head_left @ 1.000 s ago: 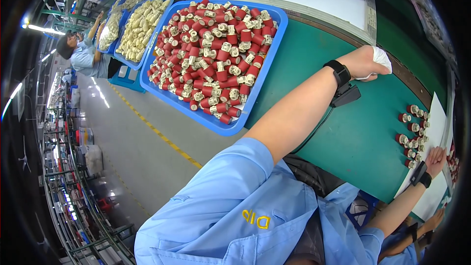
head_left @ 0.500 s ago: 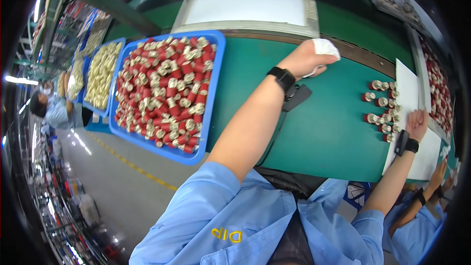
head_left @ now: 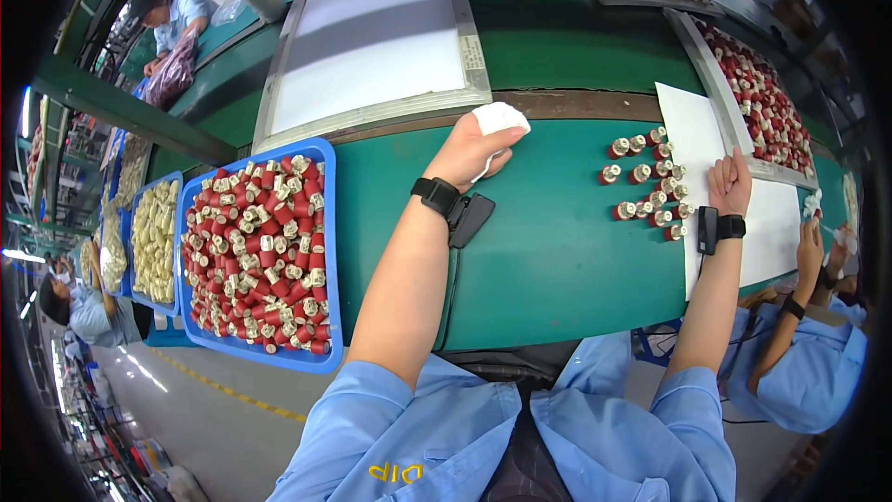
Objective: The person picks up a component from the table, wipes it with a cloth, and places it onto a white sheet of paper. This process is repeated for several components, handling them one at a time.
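Note:
A crumpled white cloth (head_left: 503, 117) is gripped in my left hand (head_left: 462, 151), closed around it above the green mat near the framed white board's corner. My right hand (head_left: 729, 186) is over the white sheet (head_left: 769, 218). Its index finger stretches toward the frame of the far right tray, the other fingers bend loosely, and I see nothing held. Left of that hand, several small red cylinders with silvery caps (head_left: 641, 174) stand upright in loose rows on the mat, partly beside the sheet's edge.
A blue tray (head_left: 332, 251) heaped with similar red parts stands at left, beside a tray of cream-coloured pieces (head_left: 156, 237). The framed white board (head_left: 372, 46) lies beyond. A framed tray of red parts (head_left: 764, 98) is at far right. A co-worker's hands (head_left: 810, 246) are at right.
The whole view has swung, so the trays, board and both hands appear farther left. The left hand keeps the cloth by the board's corner. My right index finger now looks straighter.

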Motion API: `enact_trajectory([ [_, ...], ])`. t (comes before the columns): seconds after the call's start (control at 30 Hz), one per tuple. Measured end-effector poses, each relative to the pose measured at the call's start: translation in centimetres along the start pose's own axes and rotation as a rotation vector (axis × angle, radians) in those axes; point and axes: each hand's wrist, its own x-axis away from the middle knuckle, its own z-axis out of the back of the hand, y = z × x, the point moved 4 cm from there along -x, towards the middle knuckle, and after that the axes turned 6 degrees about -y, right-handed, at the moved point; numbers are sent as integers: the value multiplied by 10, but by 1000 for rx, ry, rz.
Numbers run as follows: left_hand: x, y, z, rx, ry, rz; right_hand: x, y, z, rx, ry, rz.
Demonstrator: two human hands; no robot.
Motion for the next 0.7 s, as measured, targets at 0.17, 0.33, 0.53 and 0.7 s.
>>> enact_trajectory([
  [0.17,-1,1,-1,5,-26,-16,0,-1,-2,0,6,6],
  [0.33,1,2,-5,-9,-3,-13,2,-1,-3,3,1,12],
  [0.53,-3,3,-5,-24,13,-33,-1,-4,-6,13,-6,21],
  [0.7,-1,2,-3,-6,3,-17,1,-1,-5,13,-7,8],
])
